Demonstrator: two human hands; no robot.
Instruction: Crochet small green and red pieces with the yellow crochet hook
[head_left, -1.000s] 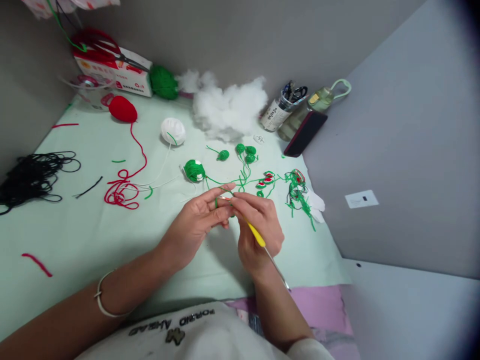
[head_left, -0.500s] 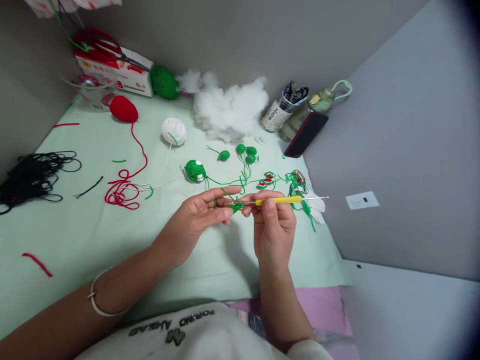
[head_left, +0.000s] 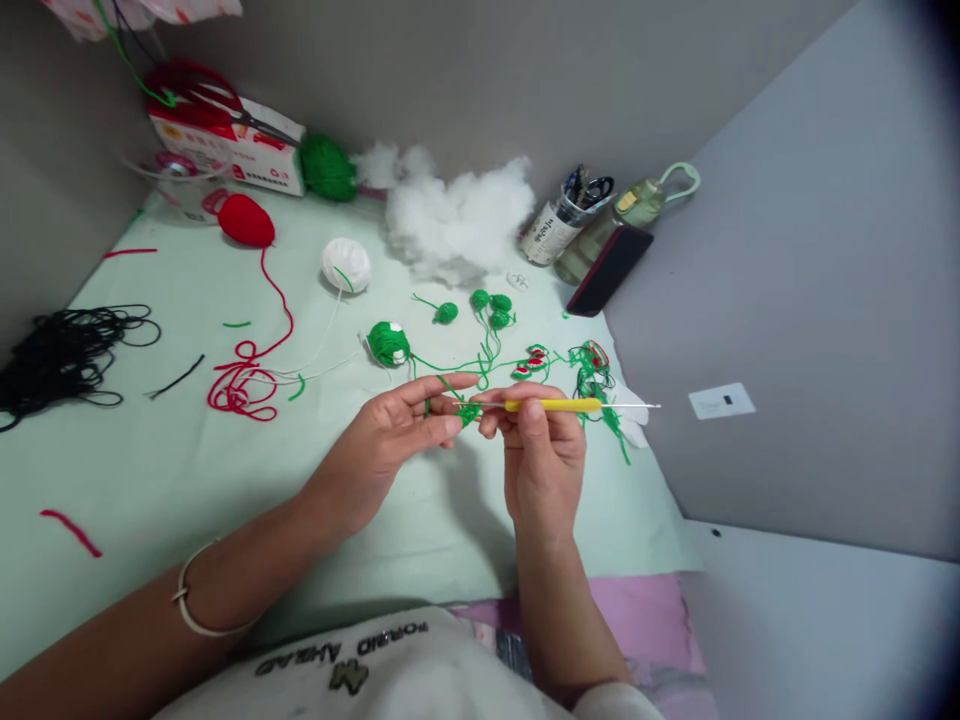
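Observation:
My left hand (head_left: 401, 425) pinches a small green crochet piece (head_left: 469, 413) between thumb and fingers, with green yarn looped over its raised index finger. In my right hand (head_left: 546, 440) is a crochet hook (head_left: 555, 405) with a yellow handle, held level. The hook's left tip meets the green piece; its other metal end points right. Behind the hands lies a green yarn ball (head_left: 388, 343) with white patches. Several small green crocheted balls (head_left: 500, 303) and red, white and green crocheted pieces (head_left: 531, 361) rest nearby.
White stuffing (head_left: 454, 220) is heaped at the back, beside a pen cup (head_left: 551, 232) and a leaning phone (head_left: 609, 270). To the left are a red yarn ball (head_left: 246, 220), a white yarn ball (head_left: 346, 265), black cord (head_left: 56, 360) and scissors (head_left: 247, 120) on a box (head_left: 262, 165).
The hook's handle has dropped slightly and shifted a little left, with its left tip further across the green piece. Both hands keep their holds.

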